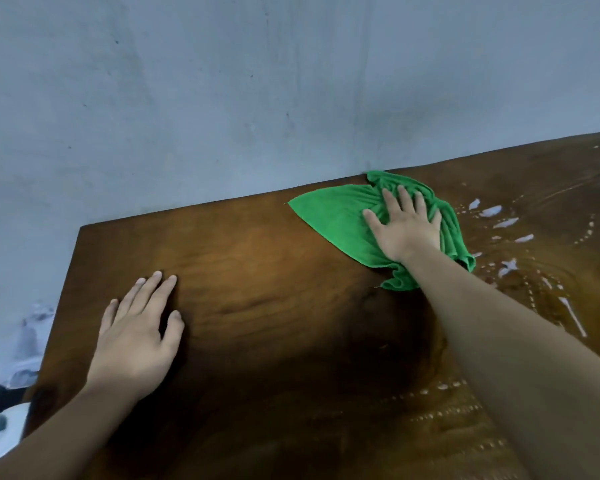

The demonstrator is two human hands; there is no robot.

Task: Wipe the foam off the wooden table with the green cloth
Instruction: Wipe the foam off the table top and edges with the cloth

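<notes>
The right hand (407, 226) is pressing flat, fingers spread, on the cloth (340, 220) by the table's (257, 271) far edge. The left hand (139, 327) is resting flat. Foam (492, 211) is waiting just right; the next wipe probably goes there.

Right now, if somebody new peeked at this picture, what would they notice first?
The bright green cloth jumps out first, lying bunched at the far edge of the wooden table with the right hand pressing flat on it. Just right of it sit white blobs of foam with wet streaks. The left hand rests flat on the table's near left part.
</notes>
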